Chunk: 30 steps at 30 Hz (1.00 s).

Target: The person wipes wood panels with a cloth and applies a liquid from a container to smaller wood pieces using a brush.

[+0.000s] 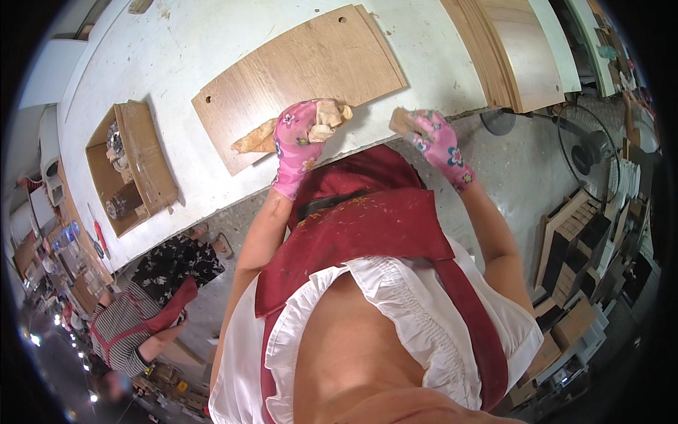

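Observation:
Both my hands wear pink flowered gloves. My left hand [294, 141] is closed around a crumpled beige cloth [256, 138], which bunches out on both sides of the fist. That hand and the cloth are over the near edge of a wood-grain panel [296, 67] with a small round hole near each far corner. A second panel edge shows beneath it at the right. Beyond the table's near edge, my right hand [439, 145] pinches a small brown block [401, 121]. The block is clear of the panel, and its material is hard to make out.
On the white table [166, 53] an open cardboard box [161, 166] holds dark and metallic items, with a red-handled tool [99, 234] at the corner. Stacked panels [487, 53] lie at right, near a standing fan [583, 152]. Another person [134, 318] is at lower left.

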Tool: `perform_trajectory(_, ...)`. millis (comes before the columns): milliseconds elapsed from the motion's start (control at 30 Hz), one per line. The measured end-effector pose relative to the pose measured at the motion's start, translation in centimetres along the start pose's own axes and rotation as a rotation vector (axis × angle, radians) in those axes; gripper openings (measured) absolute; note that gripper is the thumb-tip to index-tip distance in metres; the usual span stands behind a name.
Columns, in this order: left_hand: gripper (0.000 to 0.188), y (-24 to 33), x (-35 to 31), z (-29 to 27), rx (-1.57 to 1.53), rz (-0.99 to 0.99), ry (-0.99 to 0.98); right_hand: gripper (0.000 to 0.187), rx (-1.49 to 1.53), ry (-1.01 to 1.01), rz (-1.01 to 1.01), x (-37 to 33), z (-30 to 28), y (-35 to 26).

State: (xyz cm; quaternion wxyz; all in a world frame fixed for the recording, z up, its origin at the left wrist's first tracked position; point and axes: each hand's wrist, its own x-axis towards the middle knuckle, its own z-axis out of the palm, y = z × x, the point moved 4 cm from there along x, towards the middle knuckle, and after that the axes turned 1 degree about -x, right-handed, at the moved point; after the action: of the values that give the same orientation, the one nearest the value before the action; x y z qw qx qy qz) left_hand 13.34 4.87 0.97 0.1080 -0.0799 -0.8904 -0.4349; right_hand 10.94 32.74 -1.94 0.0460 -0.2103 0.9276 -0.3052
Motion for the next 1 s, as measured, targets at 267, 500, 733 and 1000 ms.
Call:
perform_trajectory(267,0.043,-12.9,-0.2,-6.9,-0.232,-0.314,0.177,0.045,-0.063,0.164,0.012,4.2,-1.6,-1.1)
perform_trajectory(500,0.05,-14.4,5.6,-9.7,0.061,-0.323,0.17,0.044,-0.172,0.084,-0.089,6.0,-0.7,-1.3)
perform_trajectory(733,0.046,-13.2,5.9,-9.1,-0.019,-0.278,0.197,0.041,-0.198,0.136,-0.013,18.6,0.4,-2.4)
perform_trajectory(1000,0.046,-11.8,6.0,-9.9,0.084,-0.291,0.166,0.041,-0.001,0.087,0.071,19.6,0.3,-2.6)
